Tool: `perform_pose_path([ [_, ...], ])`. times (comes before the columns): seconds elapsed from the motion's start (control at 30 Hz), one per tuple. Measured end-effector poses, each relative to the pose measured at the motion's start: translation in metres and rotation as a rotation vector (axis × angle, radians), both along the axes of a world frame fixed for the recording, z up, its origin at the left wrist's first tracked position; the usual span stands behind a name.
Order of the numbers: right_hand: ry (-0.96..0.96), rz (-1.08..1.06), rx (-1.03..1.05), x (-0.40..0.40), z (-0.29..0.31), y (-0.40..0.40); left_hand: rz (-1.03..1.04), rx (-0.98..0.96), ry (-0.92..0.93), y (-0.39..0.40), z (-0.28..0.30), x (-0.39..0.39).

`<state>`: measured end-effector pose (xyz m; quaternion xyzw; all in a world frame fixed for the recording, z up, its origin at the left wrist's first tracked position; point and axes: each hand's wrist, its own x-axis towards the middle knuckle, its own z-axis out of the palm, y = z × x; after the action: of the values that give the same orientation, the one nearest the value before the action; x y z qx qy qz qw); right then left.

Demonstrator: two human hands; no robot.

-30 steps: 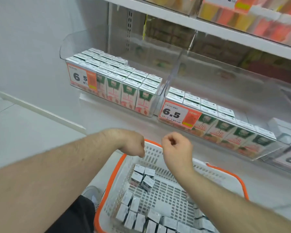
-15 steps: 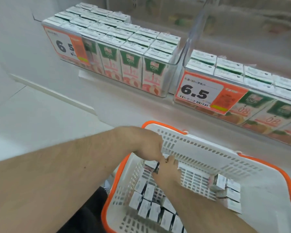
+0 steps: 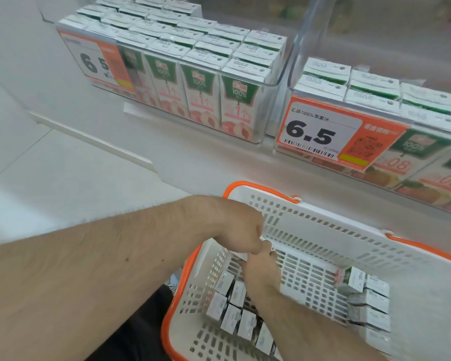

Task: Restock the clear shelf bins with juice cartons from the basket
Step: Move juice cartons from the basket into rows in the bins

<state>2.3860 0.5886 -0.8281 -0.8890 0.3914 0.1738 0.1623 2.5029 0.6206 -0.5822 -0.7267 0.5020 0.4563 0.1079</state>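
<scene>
A white basket with an orange rim stands below the shelf. Several juice cartons lie in its near-left part, and more juice cartons are stacked at its right side. Both my hands are down in the basket's far-left corner. My left hand curls over a white carton whose edge shows beside the knuckles. My right hand, just beneath it, closes round a carton there, fingertips partly hidden. The clear left bin is packed with peach cartons. The clear right bin holds rows of cartons.
Orange price tags reading 6.5 hang on the left bin's front and the right bin's front. A white shelf ledge runs between bins and basket. Pale floor lies to the left. My dark trouser leg is beside the basket.
Both hands have dropped from above the basket rim down into its far-left corner and closed on cartons there. My view has tilted down and moved closer to the bins.
</scene>
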Motion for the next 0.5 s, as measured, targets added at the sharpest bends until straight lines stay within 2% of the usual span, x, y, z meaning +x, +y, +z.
perform_pose_path([
  [0.1,-0.036,0.023,0.035,-0.005,0.003,-0.012,0.001,0.000,-0.017,0.002,0.000,0.006],
  [0.2,-0.090,0.036,0.128,-0.017,0.033,-0.032,0.014,-0.015,-0.049,0.006,0.006,0.012],
  [0.4,-0.287,-0.026,0.335,-0.046,0.139,-0.066,0.023,-0.113,-0.082,0.011,0.027,0.004],
  [0.5,-0.364,-0.027,0.421,-0.056,0.196,-0.068,0.081,-0.199,-0.016,0.013,0.028,-0.006],
])
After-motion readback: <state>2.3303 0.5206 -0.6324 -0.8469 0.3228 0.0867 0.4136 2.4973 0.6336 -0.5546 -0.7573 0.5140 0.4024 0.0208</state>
